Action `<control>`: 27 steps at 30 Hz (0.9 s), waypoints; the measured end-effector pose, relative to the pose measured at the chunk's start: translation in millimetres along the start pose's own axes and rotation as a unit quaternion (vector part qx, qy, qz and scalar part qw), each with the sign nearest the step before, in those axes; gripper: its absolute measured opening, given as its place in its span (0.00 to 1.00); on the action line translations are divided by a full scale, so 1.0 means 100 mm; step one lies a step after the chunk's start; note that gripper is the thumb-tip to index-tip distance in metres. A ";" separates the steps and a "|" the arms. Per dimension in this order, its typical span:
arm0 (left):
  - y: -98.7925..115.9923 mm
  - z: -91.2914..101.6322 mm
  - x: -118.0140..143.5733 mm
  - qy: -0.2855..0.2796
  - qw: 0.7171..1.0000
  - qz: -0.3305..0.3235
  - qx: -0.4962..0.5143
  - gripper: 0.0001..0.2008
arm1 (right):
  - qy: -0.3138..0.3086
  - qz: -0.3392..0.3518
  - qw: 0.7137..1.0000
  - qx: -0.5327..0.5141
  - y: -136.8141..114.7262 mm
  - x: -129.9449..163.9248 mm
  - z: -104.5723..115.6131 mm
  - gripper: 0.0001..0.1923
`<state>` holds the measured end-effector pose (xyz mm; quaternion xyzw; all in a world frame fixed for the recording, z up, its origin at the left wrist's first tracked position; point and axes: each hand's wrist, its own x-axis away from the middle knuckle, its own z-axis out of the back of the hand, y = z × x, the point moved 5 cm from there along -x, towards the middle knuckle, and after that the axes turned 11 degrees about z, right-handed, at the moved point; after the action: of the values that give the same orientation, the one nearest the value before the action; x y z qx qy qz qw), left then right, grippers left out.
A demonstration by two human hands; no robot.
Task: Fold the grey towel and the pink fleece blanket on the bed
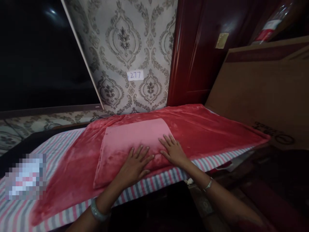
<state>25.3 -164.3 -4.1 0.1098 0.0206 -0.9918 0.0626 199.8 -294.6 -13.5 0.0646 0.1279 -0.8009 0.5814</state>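
A folded pink-red fleece piece [135, 133] lies on a spread red plush blanket [207, 135]. It looks like a blanket or garment folded into a rough rectangle; its exact kind is unclear. My left hand [135, 166] rests flat on its front part, fingers spread, with a bracelet on the wrist. On its right edge lies my right hand [174, 150], palm down and fingers apart, with a thin bangle below it. Neither hand grips anything. The blanket's nearest side lies over a striped cloth [159, 182].
A large dark screen [43, 54] stands at the back left before patterned wallpaper, where a paper label "277" [135, 75] hangs. At the right lean a cardboard box [263, 93] and, above it, a plastic bottle [269, 27]. A blurred-out item [25, 177] lies at left.
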 end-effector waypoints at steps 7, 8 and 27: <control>-0.12 0.10 0.20 0.014 0.999 0.047 -0.012 0.33 | 0.022 -0.006 1.000 -0.020 0.04 -0.01 0.03 0.31; -0.19 0.13 0.27 0.017 0.997 0.070 -0.017 0.33 | 0.020 -0.005 1.000 -0.024 0.05 -0.01 0.02 0.31; -1.06 0.23 1.25 0.153 0.838 0.422 0.309 0.28 | 0.154 -0.023 0.979 -0.135 0.37 0.04 -0.06 0.33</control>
<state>-114.8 -75.6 -6.0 0.2721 -0.3260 -0.7944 0.4344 232.9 -307.4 -25.0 0.1049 0.3244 -0.7701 0.5392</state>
